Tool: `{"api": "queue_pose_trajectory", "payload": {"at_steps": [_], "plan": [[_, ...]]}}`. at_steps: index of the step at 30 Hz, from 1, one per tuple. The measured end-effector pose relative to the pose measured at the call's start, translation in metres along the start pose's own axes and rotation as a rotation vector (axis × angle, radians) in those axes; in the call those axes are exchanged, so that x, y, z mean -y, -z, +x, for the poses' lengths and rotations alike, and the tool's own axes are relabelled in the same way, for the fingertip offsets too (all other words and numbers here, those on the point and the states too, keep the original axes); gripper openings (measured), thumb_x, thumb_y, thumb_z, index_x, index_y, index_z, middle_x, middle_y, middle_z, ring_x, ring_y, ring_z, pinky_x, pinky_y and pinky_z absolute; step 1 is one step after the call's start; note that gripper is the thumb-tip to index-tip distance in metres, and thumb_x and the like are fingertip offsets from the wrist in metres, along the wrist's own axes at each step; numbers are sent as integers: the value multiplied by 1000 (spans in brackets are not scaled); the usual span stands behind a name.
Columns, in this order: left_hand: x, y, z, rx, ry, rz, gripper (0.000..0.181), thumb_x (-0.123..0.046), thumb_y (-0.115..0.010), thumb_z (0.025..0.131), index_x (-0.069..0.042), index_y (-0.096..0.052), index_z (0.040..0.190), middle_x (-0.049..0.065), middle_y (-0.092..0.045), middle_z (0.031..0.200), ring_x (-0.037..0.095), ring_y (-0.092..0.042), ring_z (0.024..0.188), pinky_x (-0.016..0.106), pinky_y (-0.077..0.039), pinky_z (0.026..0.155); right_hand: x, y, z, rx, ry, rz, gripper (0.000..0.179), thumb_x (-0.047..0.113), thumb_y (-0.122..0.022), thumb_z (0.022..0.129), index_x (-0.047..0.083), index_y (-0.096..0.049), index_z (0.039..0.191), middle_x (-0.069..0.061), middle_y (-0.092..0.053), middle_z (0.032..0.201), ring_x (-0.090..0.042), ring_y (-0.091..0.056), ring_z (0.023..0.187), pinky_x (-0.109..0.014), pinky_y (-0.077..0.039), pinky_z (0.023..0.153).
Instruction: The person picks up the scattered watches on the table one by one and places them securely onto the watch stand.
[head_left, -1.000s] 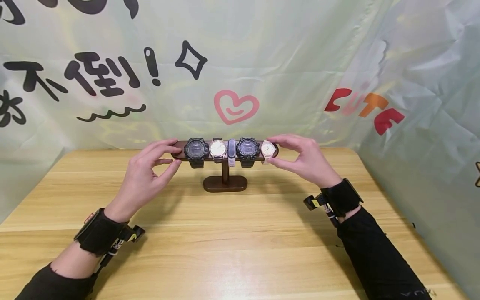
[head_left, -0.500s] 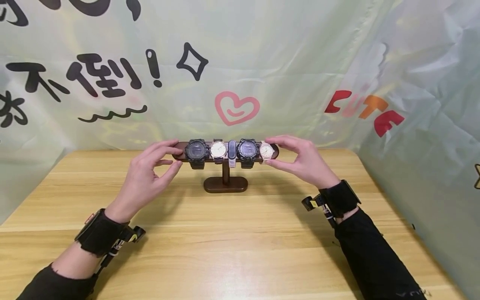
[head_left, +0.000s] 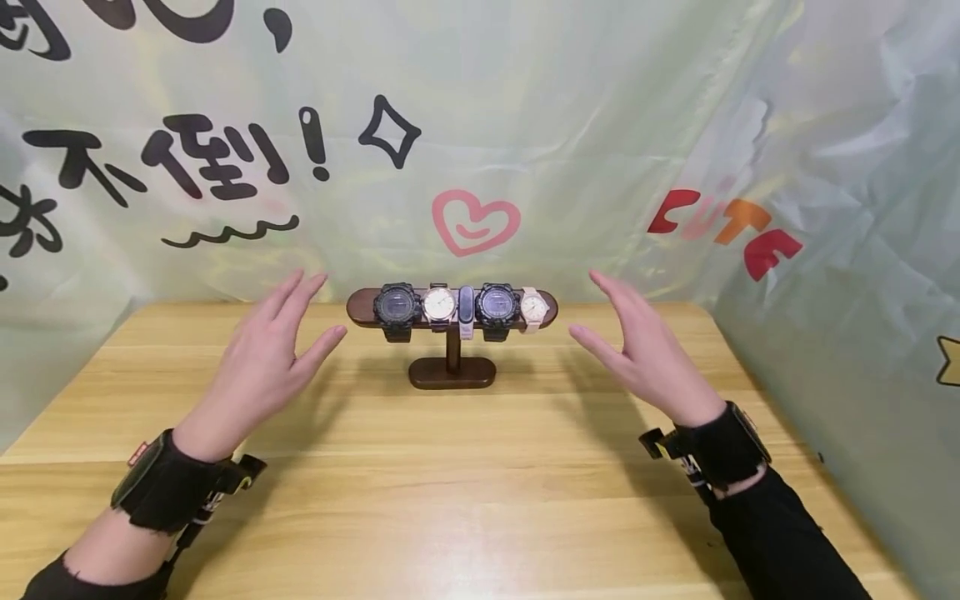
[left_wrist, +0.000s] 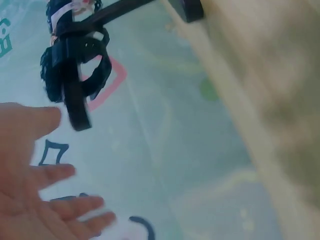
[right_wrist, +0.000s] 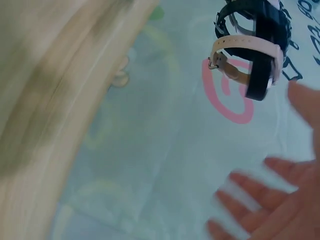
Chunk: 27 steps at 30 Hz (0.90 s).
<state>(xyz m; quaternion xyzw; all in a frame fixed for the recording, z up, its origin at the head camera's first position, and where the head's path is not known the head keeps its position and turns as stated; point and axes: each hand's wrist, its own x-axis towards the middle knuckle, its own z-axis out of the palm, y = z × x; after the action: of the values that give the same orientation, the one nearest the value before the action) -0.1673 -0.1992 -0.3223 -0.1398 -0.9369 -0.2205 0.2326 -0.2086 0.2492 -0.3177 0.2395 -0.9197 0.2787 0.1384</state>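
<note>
A dark brown wooden watch stand (head_left: 452, 373) stands upright on the table with several watches strapped along its bar. From the left come a black digital watch (head_left: 397, 307), a watch with a white face (head_left: 439, 304), a slim fitness band (head_left: 466, 307), another black digital watch (head_left: 497, 305) and a pale pink watch (head_left: 534, 308). My left hand (head_left: 262, 350) is apart from the bar's left end, fingers spread, holding nothing. Off the right end, my right hand (head_left: 652, 350) is likewise spread. The right wrist view shows the pink strap (right_wrist: 247, 44) looped round the bar.
The stand sits toward the back of a light wooden table (head_left: 465, 483). Behind and to the right hangs a pale printed cloth (head_left: 570, 167) with lettering and a pink heart. A black wrist camera mount (head_left: 168, 483) sits on each forearm.
Both hands have let go of the bar's ends and the pink watch and moved outward, fingers spreading. The stand and watches stay in place; the head view has tilted slightly.
</note>
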Motion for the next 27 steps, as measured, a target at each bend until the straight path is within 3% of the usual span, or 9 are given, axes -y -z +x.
{"api": "queue_pose_trajectory", "payload": {"at_steps": [5,9,15,20,27], "plan": [[3,5,-11,102,121,143,84,-54,-60,107,-18,-22,173,29,-13,177,61,-17,159,87,-12,120,1,3,-27,29,-59,-175,88,44,-61,109,4,-15,172,-33,-24,173,-57,-25,158,-75,-24,125],[3,8,-22,153,180,195,85,-66,-50,107,-28,-15,174,26,-6,179,64,-9,159,92,-6,116,3,0,-42,34,-116,-253,87,47,-58,110,3,-15,172,-39,-21,171,-65,-20,156,-81,-20,123],[6,14,-36,233,236,232,87,-72,-44,106,-33,-6,174,25,5,179,68,-3,157,97,-1,108,10,-6,-44,36,-173,-245,86,53,-54,110,9,-15,173,-37,-14,174,-65,-12,158,-84,-14,122],[5,12,-37,302,251,244,90,-76,-42,104,-33,-4,174,23,12,178,68,1,156,99,0,103,13,-7,-46,63,-209,-229,87,55,-53,110,12,-11,174,-34,-7,176,-63,-5,160,-85,-9,123],[-1,8,-37,310,256,242,91,-79,-40,103,-33,-6,174,22,12,178,69,-1,156,100,3,102,12,-10,-46,92,-216,-259,88,56,-53,109,10,-15,173,-34,-8,176,-64,-7,160,-86,-10,122]]}}
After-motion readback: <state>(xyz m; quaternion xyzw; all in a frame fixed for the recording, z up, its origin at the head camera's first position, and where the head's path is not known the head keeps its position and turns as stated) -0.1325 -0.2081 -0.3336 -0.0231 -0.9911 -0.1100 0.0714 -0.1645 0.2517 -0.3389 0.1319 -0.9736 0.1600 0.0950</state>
